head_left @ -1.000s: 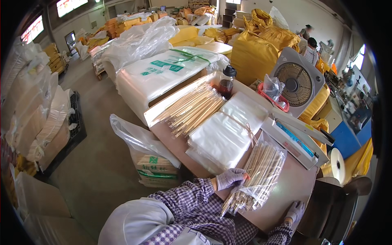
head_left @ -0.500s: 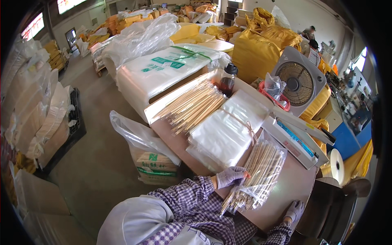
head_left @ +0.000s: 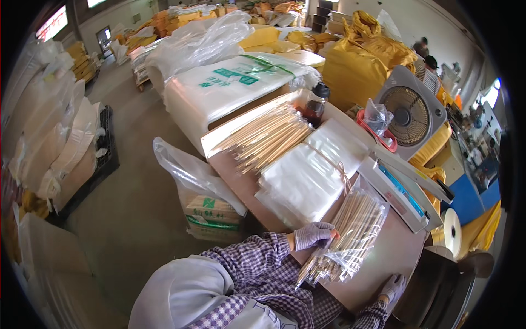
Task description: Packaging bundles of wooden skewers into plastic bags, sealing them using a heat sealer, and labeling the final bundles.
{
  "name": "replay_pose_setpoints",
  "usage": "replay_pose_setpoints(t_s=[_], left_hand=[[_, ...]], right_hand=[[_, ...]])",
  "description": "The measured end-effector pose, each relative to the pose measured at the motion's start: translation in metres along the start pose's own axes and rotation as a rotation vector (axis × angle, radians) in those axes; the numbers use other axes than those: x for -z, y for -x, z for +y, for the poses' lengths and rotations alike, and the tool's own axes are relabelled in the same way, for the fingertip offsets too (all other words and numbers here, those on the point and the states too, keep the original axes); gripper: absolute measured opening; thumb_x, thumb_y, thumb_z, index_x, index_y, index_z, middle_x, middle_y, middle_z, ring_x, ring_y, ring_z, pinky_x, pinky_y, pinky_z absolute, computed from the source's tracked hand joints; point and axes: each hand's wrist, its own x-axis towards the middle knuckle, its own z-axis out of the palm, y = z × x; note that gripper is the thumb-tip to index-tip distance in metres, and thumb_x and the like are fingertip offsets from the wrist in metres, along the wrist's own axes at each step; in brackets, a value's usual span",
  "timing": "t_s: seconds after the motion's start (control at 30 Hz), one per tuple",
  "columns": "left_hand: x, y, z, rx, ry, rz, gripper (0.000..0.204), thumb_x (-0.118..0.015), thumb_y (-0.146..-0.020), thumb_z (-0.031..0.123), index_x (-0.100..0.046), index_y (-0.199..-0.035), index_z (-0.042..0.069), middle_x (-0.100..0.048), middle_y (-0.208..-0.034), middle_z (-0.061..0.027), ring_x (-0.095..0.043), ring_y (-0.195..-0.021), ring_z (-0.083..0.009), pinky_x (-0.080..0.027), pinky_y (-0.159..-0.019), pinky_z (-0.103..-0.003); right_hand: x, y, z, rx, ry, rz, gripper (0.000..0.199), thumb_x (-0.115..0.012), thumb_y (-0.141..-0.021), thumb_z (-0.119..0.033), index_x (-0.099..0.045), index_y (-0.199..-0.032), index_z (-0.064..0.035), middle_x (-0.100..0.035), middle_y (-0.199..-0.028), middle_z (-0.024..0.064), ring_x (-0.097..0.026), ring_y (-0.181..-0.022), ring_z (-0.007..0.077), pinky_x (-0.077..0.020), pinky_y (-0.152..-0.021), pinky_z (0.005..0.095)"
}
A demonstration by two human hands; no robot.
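Note:
A clear plastic bag of thin wooden sticks [head_left: 353,230], which look like wrapped chopsticks, lies slantwise on the brown table [head_left: 378,268] in front of me. At its left edge, my left hand [head_left: 313,236] in a striped glove has its fingers closed on the film; the bare fingertips touch the bag. My right hand [head_left: 393,288], gloved too, rests on the table's right edge with fingers stretched out and nothing in them. Beyond the bag is a tied stack of clear plastic bags [head_left: 309,175]. Loose sticks [head_left: 274,137] lie piled in an open carton [head_left: 211,143].
A long bag sealer [head_left: 397,192] sits right of the bag stack. Behind it are a red basket [head_left: 390,141], a grey box fan [head_left: 408,109] and a dark bottle [head_left: 315,107]. A packed plastic sack [head_left: 211,214] stands left of the table. A dark chair [head_left: 438,285] is at my right.
The view has turned slightly, so the far things sit a little further right. My left hand stays at the bag's edge, and my right hand remains on the table edge.

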Motion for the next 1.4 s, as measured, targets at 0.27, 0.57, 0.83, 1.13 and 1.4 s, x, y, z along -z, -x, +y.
replay_pose_setpoints(t_s=[0.27,0.57,0.83,1.13,1.4], left_hand=[[0.002,-0.001,-0.004,-0.039,0.006,-0.01,0.024,-0.058,-0.085,0.022,-0.06,-0.094,0.0,-0.054,-0.063,0.0032,-0.047,-0.054,-0.0034,-0.038,-0.05,-0.016],[0.002,-0.003,-0.006,-0.036,-0.005,-0.018,0.024,-0.058,-0.085,0.022,-0.06,-0.093,0.0,-0.054,-0.063,0.0031,-0.047,-0.054,-0.0038,-0.038,-0.05,-0.016],[0.0,0.0,-0.001,-0.042,-0.032,-0.006,0.025,-0.058,-0.085,0.023,-0.06,-0.093,0.0,-0.054,-0.064,0.0033,-0.048,-0.056,-0.0037,-0.038,-0.052,-0.016],[0.001,0.002,-0.001,-0.027,0.035,-0.045,0.024,-0.059,-0.084,0.023,-0.06,-0.095,0.001,-0.056,-0.068,0.0032,-0.05,-0.059,-0.0036,-0.04,-0.055,-0.015],[0.0,0.002,-0.001,-0.026,0.023,-0.029,0.024,-0.058,-0.085,0.023,-0.06,-0.094,0.001,-0.055,-0.067,0.0034,-0.05,-0.06,-0.0035,-0.04,-0.055,-0.015]], right_hand=[[-0.001,0.001,0.0,-0.004,0.018,-0.001,0.039,-0.051,-0.082,-0.026,-0.055,-0.107,0.0022,-0.05,-0.119,0.0192,-0.045,-0.111,0.0326,-0.0346,-0.096,0.0371],[-0.003,-0.001,0.007,0.023,0.009,0.014,0.035,-0.05,-0.081,-0.025,-0.057,-0.102,0.0017,-0.053,-0.112,0.0183,-0.048,-0.104,0.0332,-0.0373,-0.091,0.038],[-0.014,-0.005,0.014,0.059,-0.006,0.077,0.034,-0.051,-0.08,-0.025,-0.057,-0.099,0.0019,-0.054,-0.109,0.0182,-0.049,-0.101,0.0335,-0.0384,-0.089,0.0384],[-0.006,-0.002,0.008,0.023,0.012,0.009,0.037,-0.052,-0.081,-0.028,-0.056,-0.104,0.0011,-0.052,-0.114,0.0188,-0.048,-0.106,0.0333,-0.037,-0.092,0.038],[0.0,-0.001,0.003,-0.004,0.046,-0.036,0.04,-0.051,-0.082,-0.03,-0.055,-0.108,0.0003,-0.05,-0.119,0.0188,-0.045,-0.111,0.0325,-0.0344,-0.096,0.0374]])
